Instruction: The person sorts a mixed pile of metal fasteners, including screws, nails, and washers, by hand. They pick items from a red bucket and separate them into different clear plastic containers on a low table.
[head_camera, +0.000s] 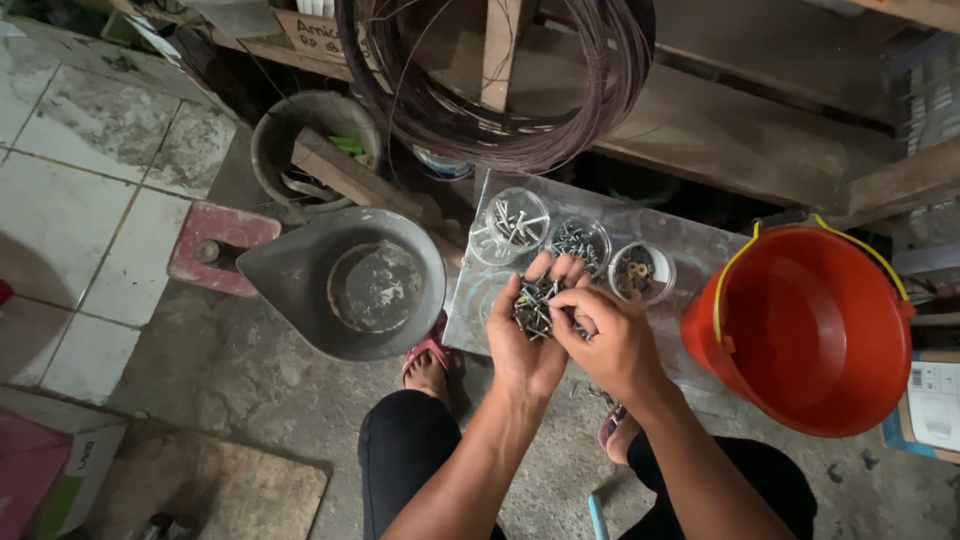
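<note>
— Knees in black trousers (405, 450) sit closest, bent in a squat, with a foot in a pink sandal (428, 362) showing between them on the rough concrete floor (230, 370).

— And the hands?

— Left hand (528, 345) is held palm up, fingers together and cupped under a heap of screws (537, 307). Right hand (608, 340) lies against it from the side, its fingertips curled in and pinching at the heap. I can't tell exactly which screw they have.

— What's underneath?

— A clear plastic sheet (690, 245) spread on the floor, just beyond the hands. Three small round clear tubs stand on it in a row: the left tub (512, 225) holds long pale screws, the middle tub (579, 242) small dark ones, the right tub (641, 271) some brownish bits I can't make out.

— Around that?

— A red bucket (810, 330) with a yellow handle stands to the right, touching the sheet's edge. A grey metal pan (345, 285) with a spout sits to the left, and behind it a grimy grey pail (310, 145) with a plank (345, 175) across it. A big coil of dark wire (500, 90) hangs over a wooden post (498, 50) at the back. Stained white tiles (70, 190) cover the floor far left, beside a reddish block (215, 245).
</note>
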